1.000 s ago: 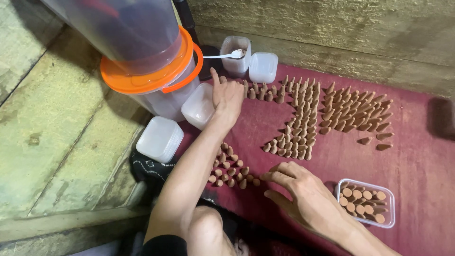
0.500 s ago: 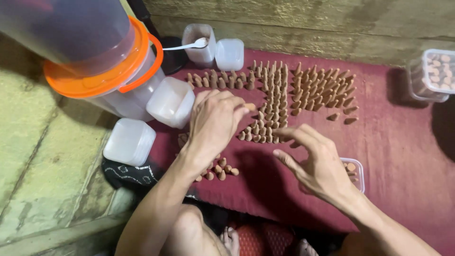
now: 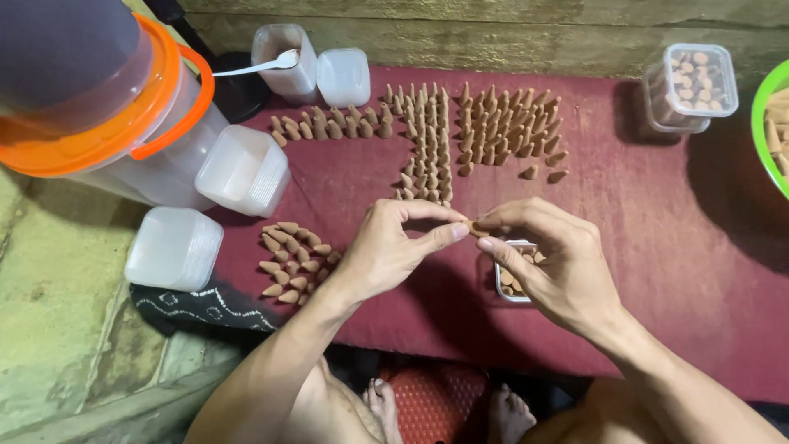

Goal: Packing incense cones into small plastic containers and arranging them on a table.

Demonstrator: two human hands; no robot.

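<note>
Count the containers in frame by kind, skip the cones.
Small clear boxes holding cones: 2
Small white square tubs with no cones: 4
Large bucket, orange rim: 1
Green bowl: 1
Total: 8

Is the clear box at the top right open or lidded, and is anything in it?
Open and partly filled: the clear box has no lid on it, and brown cones show inside through its open top.

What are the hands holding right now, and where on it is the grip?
One small brown cone, pinched between the left hand and right hand fingertips, one at each end.
</note>
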